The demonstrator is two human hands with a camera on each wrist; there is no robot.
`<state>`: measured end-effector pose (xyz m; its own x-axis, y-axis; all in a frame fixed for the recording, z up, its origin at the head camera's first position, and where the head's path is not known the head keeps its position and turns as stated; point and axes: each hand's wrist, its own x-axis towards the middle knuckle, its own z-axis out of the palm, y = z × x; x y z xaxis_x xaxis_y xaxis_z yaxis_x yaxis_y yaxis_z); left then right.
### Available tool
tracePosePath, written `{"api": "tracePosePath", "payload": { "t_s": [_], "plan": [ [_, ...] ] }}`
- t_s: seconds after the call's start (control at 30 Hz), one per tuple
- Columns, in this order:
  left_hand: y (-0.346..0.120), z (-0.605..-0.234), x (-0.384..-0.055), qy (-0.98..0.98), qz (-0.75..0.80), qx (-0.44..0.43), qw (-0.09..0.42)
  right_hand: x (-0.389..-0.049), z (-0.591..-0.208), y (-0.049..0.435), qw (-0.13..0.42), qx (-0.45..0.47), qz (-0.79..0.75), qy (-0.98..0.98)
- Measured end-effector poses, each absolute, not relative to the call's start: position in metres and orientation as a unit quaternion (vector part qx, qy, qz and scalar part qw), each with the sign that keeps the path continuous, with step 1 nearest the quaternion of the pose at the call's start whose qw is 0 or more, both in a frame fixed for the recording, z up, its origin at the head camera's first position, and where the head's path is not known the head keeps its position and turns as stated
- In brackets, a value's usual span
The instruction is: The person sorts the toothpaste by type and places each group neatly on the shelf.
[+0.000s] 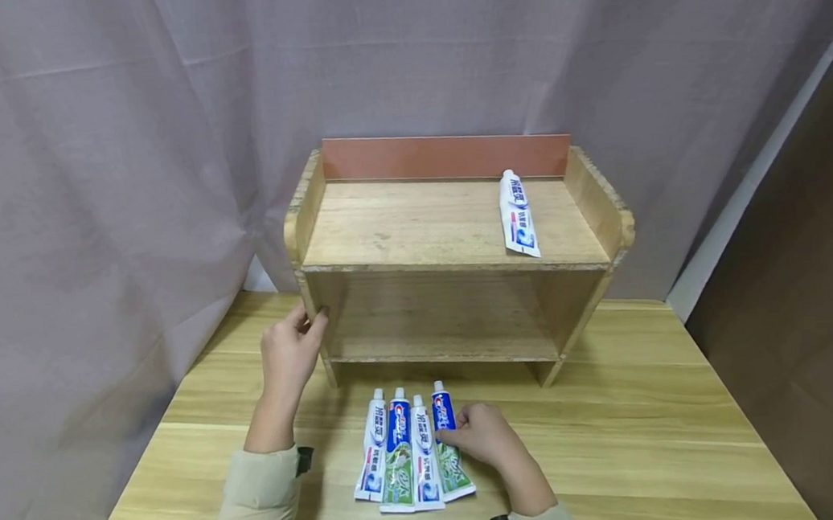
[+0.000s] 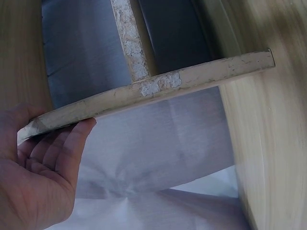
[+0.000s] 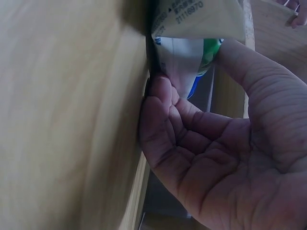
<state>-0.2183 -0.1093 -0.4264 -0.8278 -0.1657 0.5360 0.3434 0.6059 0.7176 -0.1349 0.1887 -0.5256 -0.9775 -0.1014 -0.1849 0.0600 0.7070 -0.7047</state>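
Right hand (image 1: 483, 439) pinches the rightmost of four tubes lying side by side on the pale yellow wood-grain table (image 1: 618, 447): a flattened blue-and-green plastic toothpaste tube with a white cap (image 1: 451, 469). Thumb on the printed face; in the right wrist view the other fingers curl in at its side, close to the tabletop. Cannot tell whether the tube lies fully on the wood or is partly raised.

Left hand (image 1: 291, 351) is clamped on the left side panel of a two-level light-brown wooden shelf unit (image 1: 414, 220), thumb and fingers on opposite faces.

Rest of the row, going left: a slim white tube with blue lettering (image 1: 425, 462), a second blue-and-green tube (image 1: 399, 454), and a leftmost white tube (image 1: 373, 450). All caps point toward the shelf unit. A fifth, white tube with blue lettering (image 1: 518, 217) lies on the upper board, right of centre, cap toward the red-brown back strip (image 1: 446, 157).

Handling estimate: tube probably light, its body soft and liable to dent or bend; printed skin likely smooth, slightly slippery. Cap and flat crimped end should be stiffer. Best hold: across the mid-body, thumb above, fingers beneath, modest pressure; a hard squeeze would push the contents about. Breakage unlikely.
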Motion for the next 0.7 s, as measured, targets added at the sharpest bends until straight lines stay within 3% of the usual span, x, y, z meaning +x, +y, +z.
{"api": "tracePosePath", "payload": {
  "t_s": [0.7],
  "plan": [
    [-0.1103,-0.4267,-0.2178,-0.841,-0.459,-0.06,0.28,-0.1357,-0.526,0.1961,0.097,-0.017,-0.432,0.897]
  ]
}}
